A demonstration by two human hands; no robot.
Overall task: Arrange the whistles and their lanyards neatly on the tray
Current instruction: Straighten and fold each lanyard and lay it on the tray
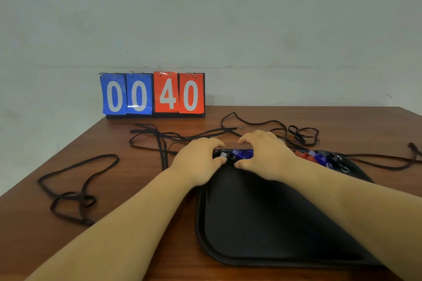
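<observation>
1. Two bare forearms in from the near edge, crossing above a black tray [262, 223] lying flat on the near right part of the brown wooden table [137, 189]
2. Near left on the wood, well apart from the tray: a loose lanyard [75, 191], black, looped and twisted over itself
3. At the tray's far rim, the left hand [198, 162], fingers curled over and thumb tucked below, pinching a black whistle [222, 155]
4. Just right of it, nearly touching, the right hand [265, 155], curled the same way, thumb and forefinger closed around a blue whistle [243, 154]; both whistles inside the tray, close against the far rim
5. Farther right along the same rim, partly hidden behind the right wrist: a red whistle [301, 156], a second blue whistle [319, 157] and a dark whistle [334, 157] side by side, with small metal rings [344, 169] just nearer
6. Beyond the tray, all on the wood: a tangle of cords [159, 137] left of centre, a bunch of cords [301, 137] far right, and a trailing cord [388, 168] out toward the right edge
7. Farthest of all, on the table's far edge against a pale wall [274, 29]: a flip scoreboard [153, 94], blue cards reading 00, red cards reading 40
</observation>
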